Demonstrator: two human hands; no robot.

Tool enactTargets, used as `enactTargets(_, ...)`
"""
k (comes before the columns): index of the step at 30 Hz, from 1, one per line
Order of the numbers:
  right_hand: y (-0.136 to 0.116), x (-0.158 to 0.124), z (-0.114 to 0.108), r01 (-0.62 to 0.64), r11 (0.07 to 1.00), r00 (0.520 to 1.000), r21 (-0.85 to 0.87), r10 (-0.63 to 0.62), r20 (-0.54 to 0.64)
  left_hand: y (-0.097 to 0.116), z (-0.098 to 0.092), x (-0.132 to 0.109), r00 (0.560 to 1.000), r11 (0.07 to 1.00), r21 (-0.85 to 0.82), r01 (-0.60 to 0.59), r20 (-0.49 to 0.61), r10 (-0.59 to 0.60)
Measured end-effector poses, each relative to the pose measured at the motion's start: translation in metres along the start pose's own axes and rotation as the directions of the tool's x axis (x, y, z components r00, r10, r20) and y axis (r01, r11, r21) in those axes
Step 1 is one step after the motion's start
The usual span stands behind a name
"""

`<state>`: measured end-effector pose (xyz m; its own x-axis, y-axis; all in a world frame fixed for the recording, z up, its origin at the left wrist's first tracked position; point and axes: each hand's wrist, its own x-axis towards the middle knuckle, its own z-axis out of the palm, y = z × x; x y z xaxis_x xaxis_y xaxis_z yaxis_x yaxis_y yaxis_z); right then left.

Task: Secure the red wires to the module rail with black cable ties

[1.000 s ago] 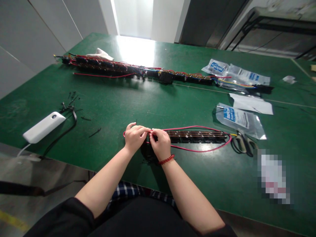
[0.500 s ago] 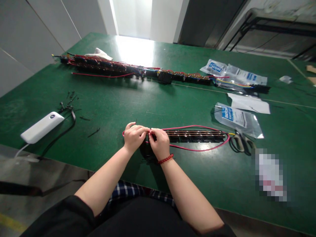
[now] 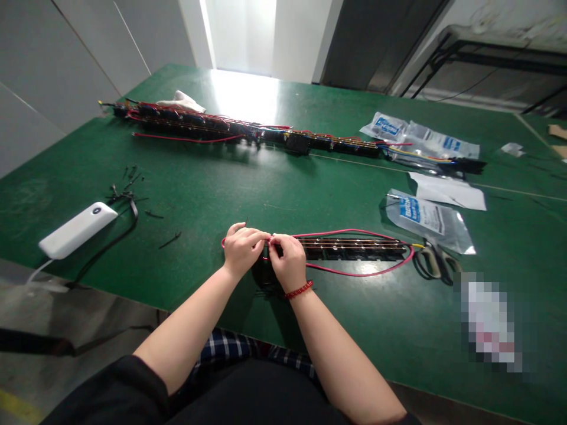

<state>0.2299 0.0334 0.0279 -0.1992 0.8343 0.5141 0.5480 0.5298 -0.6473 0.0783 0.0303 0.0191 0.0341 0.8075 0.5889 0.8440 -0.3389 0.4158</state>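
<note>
Close to the table's near edge lies a black slotted strip (image 3: 349,249) with thin copper-coloured lines along it. A red wire (image 3: 354,274) loops around the strip, and its bend shows past my left hand too. My left hand (image 3: 243,249) is closed in a pinch on the red wire at the strip's left part. Fingertip to fingertip with it, my right hand (image 3: 289,260) pinches the same spot, thumb and forefinger together. My fingers cover most of what they grip. A thin dark tip stands up behind my left hand; I cannot tell what it belongs to.
A long black wired assembly (image 3: 266,133) spans the table's far side. Scissors (image 3: 436,262) lie at the strip's right end, below a clear plastic bag (image 3: 429,221). Leftward are a white power bank (image 3: 77,230) and several black cable ties (image 3: 126,190). A pixelated patch covers something at right.
The whole view has shifted slightly, with the table sitting a little lower. Both hands keep their pinch at the same place on the strip.
</note>
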Motion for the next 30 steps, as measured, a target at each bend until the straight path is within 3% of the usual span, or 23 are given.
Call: enactTargets(30, -0.0009, -0.0003, 0.0024, 0.016, 1.0, 1.0, -0.027, -0.016, -0.016, 0.0027, -0.0031, 0.0018, 1.0, 1.0, -0.015, 0.027, -0.006, -0.027)
